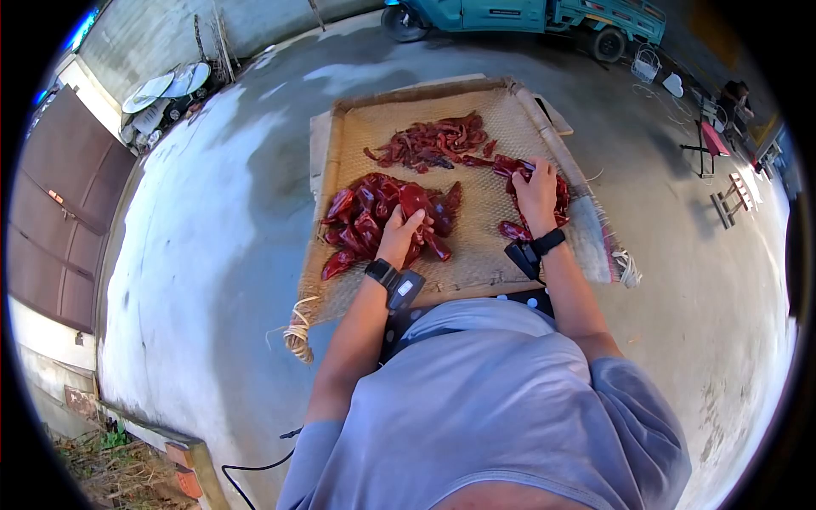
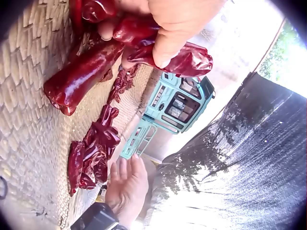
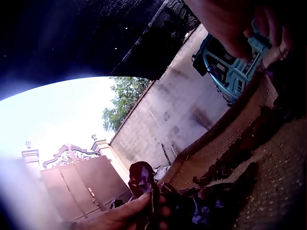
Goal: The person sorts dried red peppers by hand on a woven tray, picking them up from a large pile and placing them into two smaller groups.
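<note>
Dried red peppers lie in separate piles on a woven tray point(image 1: 476, 246). At the left pile point(image 1: 361, 217), my left hand point(image 1: 399, 236) grips a glossy red pepper point(image 1: 414, 200) between thumb and fingers. The left wrist view shows my left hand point(image 2: 180, 24) with its thumb on a wrinkled pepper point(image 2: 192, 60). Over the smaller right pile point(image 1: 561, 200) is my right hand point(image 1: 536, 200), its fingers loosely extended; the left wrist view shows this hand point(image 2: 128, 189) beside those peppers point(image 2: 96, 158). Whether its fingertips touch one is unclear.
Thinner, shrivelled peppers point(image 1: 438, 140) lie along the tray's far part. Beyond the tray a teal three-wheeled truck point(image 1: 501, 15) stands by a wall. A small wooden stool point(image 1: 735, 200) is on the ground at right, and a brown gate point(image 1: 59, 204) stands at left.
</note>
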The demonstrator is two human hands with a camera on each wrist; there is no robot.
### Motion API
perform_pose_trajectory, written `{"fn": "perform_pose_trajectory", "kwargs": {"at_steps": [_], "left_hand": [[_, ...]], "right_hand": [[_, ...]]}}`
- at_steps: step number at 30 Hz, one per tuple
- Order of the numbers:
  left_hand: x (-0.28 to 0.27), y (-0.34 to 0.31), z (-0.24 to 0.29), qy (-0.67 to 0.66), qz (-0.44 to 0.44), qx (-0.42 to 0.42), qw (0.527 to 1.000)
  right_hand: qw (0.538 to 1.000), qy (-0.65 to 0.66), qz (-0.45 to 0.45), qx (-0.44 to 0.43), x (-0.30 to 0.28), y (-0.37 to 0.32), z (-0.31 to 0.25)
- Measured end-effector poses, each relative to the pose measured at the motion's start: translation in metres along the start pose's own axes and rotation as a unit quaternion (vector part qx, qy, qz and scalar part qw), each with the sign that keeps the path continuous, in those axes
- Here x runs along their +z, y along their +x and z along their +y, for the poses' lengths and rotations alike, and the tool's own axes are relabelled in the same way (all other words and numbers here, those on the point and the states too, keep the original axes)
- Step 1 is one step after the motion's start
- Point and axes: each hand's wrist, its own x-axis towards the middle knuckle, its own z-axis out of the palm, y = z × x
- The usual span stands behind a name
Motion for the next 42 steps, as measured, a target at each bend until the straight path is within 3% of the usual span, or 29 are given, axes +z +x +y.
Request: {"fn": "perform_pose_trajectory", "kwargs": {"at_steps": [2, 3, 4, 6, 9, 10, 13, 17, 22, 25, 27, 30, 32, 36, 38, 42], "left_hand": [[-0.001, 0.001, -0.002, 0.003, 0.0, 0.007, 1.0], [0.0, 0.001, -0.002, 0.0, 0.006, 0.011, 1.0], [0.001, 0.0, -0.001, -0.002, 0.012, 0.016, 1.0], [0.003, 0.0, -0.001, -0.014, 0.024, 0.022, 0.999], [-0.001, 0.003, -0.008, -0.042, 0.028, 0.043, 0.998], [-0.001, 0.003, -0.008, -0.044, 0.03, 0.043, 0.998], [0.0, 0.003, -0.008, -0.057, 0.031, 0.025, 0.998], [0.002, 0.002, -0.004, -0.056, 0.025, -0.011, 0.998], [0.0, 0.0, -0.001, 0.002, 0.007, -0.01, 1.0], [-0.001, 0.001, -0.001, 0.022, -0.011, -0.012, 1.0], [-0.001, -0.001, 0.003, 0.079, -0.032, -0.037, 0.996], [0.0, 0.0, 0.0, 0.121, -0.053, -0.022, 0.991], [0.002, 0.002, -0.012, 0.095, -0.075, 0.004, 0.993], [0.0, -0.004, 0.001, 0.104, -0.079, -0.034, 0.991], [-0.006, 0.001, -0.005, 0.098, -0.08, -0.05, 0.991], [-0.004, 0.001, -0.01, 0.077, -0.046, 0.002, 0.996]], "right_hand": [[0.998, 0.002, -0.029, -0.055, -0.001, -0.008, -0.013], [0.987, 0.04, -0.124, -0.093, 0.007, -0.015, -0.01], [0.955, 0.049, -0.28, -0.082, -0.004, -0.022, -0.03], [0.884, 0.064, -0.459, -0.061, 0.008, -0.04, -0.04], [0.879, 0.058, -0.459, -0.116, 0.017, -0.071, -0.049], [0.859, 0.016, -0.492, -0.142, 0.014, -0.066, -0.051], [0.894, 0.114, -0.399, -0.168, 0.018, -0.065, -0.039], [0.923, -0.075, -0.343, -0.161, -0.005, -0.031, -0.027], [0.948, -0.257, -0.127, -0.14, -0.019, -0.016, -0.013], [0.97, 0.024, -0.199, -0.135, -0.007, -0.022, -0.025], [0.928, 0.144, -0.331, -0.093, -0.002, -0.033, -0.051], [0.908, 0.15, -0.367, -0.133, 0.009, -0.047, -0.064], [0.918, 0.16, -0.351, -0.096, 0.015, -0.05, -0.058], [0.912, 0.222, -0.344, 0.006, 0.006, -0.042, -0.052], [0.94, 0.211, -0.267, 0.009, 0.005, -0.034, -0.036], [0.974, 0.2, -0.094, 0.048, 0.008, -0.004, 0.013]]}}
